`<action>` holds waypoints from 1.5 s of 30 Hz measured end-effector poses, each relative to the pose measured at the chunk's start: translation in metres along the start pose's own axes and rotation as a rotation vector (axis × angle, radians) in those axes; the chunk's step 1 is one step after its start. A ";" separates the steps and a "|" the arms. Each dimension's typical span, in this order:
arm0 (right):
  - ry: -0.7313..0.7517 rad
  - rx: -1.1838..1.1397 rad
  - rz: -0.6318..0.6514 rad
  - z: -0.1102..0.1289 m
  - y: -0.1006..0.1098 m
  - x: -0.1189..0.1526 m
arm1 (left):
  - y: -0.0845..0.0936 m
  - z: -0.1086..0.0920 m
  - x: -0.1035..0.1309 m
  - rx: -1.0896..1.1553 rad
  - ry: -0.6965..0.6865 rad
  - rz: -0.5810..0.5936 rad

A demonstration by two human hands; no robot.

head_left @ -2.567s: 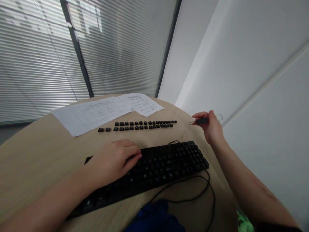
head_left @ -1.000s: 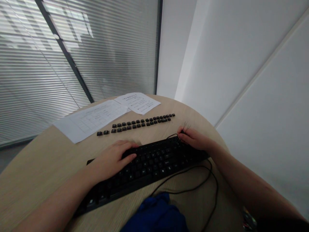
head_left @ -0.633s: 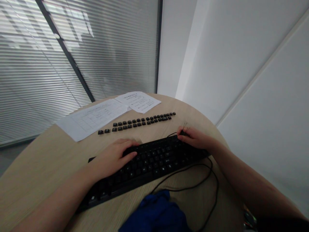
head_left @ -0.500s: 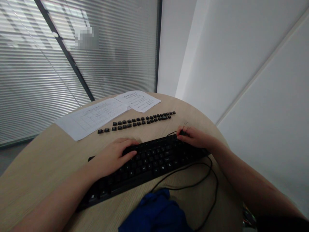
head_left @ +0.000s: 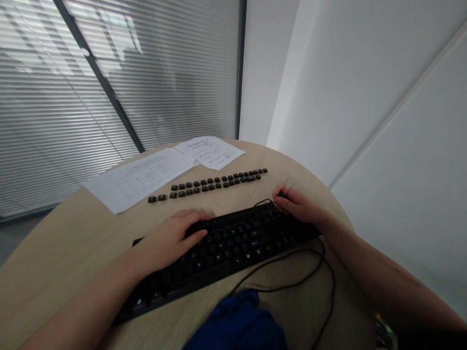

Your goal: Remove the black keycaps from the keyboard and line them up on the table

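Note:
A black keyboard (head_left: pixel 219 255) lies slanted on the table in the head view. My left hand (head_left: pixel 175 238) holds its left half, fingers at the far edge and thumb over the keys. Above the keyboard's far right corner, my right hand (head_left: pixel 295 204) pinches the black handle of a keycap puller (head_left: pixel 282 194). Thin wires stick up from that handle, and more wire shows below the fingers close to the keys. Beyond the keyboard, several loose black keycaps (head_left: pixel 204 188) stand in two slanted rows. The keys under my right hand are hidden.
Two printed paper sheets (head_left: pixel 146 175) lie at the back left of the round wooden table (head_left: pixel 73 233). A black cable (head_left: pixel 284 284) loops in front of the keyboard, near a crumpled blue cloth (head_left: pixel 237 323). White walls and window blinds stand behind.
My right hand has moved slightly right and up with the keycap puller, whose lower wires now show beneath my fingers. My left hand stays on the keyboard.

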State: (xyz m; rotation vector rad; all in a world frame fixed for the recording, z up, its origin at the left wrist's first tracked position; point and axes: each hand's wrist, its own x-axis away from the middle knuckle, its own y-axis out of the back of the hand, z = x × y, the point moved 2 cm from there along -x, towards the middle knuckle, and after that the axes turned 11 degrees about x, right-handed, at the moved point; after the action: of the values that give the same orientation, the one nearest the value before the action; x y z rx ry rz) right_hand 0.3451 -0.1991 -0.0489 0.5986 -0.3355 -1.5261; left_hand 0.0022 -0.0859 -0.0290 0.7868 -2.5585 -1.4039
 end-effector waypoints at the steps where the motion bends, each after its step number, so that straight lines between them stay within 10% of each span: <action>1: -0.012 -0.048 -0.023 0.001 0.001 0.000 | 0.000 0.000 0.000 0.003 0.000 0.001; 8: 0.003 -0.389 -0.380 0.017 0.023 0.001 | 0.000 0.002 0.000 0.022 0.029 0.003; 23: 0.481 0.248 0.044 0.084 -0.034 0.034 | 0.002 -0.082 0.006 0.183 0.105 -0.210; 45: 0.772 0.580 -0.015 0.097 -0.073 0.035 | -0.014 -0.080 0.000 0.273 0.212 -0.325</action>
State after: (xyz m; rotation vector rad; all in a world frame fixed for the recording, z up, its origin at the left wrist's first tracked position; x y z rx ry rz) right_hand 0.2317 -0.2441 -0.0160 1.5832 -0.1640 -1.0904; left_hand 0.0350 -0.1523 0.0047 1.3671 -2.5663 -0.9791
